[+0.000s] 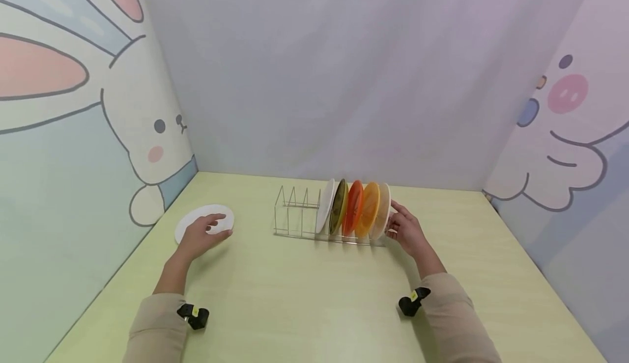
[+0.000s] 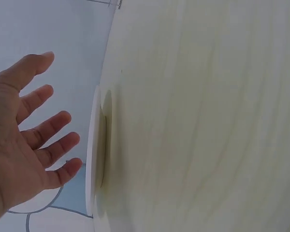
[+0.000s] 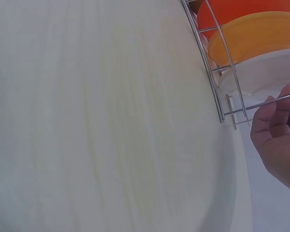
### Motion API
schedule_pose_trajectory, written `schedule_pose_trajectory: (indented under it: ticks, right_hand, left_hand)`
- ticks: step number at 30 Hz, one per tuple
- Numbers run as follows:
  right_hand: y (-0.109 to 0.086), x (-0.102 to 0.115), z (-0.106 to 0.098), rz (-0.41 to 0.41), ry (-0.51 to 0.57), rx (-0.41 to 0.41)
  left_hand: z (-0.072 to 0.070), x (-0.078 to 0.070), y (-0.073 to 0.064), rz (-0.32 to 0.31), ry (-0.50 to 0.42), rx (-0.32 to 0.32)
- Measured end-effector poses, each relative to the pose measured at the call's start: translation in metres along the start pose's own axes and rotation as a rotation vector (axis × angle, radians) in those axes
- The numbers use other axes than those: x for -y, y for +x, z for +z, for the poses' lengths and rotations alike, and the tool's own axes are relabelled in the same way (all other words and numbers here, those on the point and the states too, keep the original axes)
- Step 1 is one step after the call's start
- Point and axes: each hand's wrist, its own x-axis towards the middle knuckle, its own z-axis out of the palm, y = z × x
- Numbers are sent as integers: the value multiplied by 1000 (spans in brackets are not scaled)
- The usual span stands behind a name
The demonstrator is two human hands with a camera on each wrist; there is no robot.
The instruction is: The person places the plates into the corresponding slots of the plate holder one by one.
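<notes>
A white plate [image 1: 214, 210] lies on the table at the left. Above it hovers my left hand [image 1: 199, 237], fingers spread and loosely bent, with nothing in them; the left wrist view shows a gap between the fingertips and the plate [image 2: 93, 150]. In the middle a wire dish rack [image 1: 295, 236] holds several upright plates: a white plate [image 1: 325, 207], a dark green plate [image 1: 338, 210], a red plate [image 1: 355, 210], an orange plate [image 1: 369, 210] and a pale plate [image 1: 383, 213]. My right hand [image 1: 405, 229] is at the rack's right end, its loosely bent fingers against the pale plate.
The rack's left slots hold no plates. A grey curtain-like wall [image 1: 344, 79] stands behind the pale table [image 1: 295, 297], and cartoon-printed panels flank it. Small black devices [image 1: 196, 316] are strapped at both sleeves.
</notes>
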Motion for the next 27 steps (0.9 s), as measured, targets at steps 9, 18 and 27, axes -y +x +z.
schedule_pose_trajectory:
  ticks: [9, 18, 27]
  right_hand:
    - [-9, 10, 4, 19, -30, 26]
    - [-8, 14, 9, 15, -23, 40]
    - [-9, 12, 8, 18, -4, 25]
  left_hand:
    - [14, 6, 11, -242, 89, 87]
    - [24, 2, 16, -395, 170, 78]
    - [26, -1, 18, -408, 185, 84]
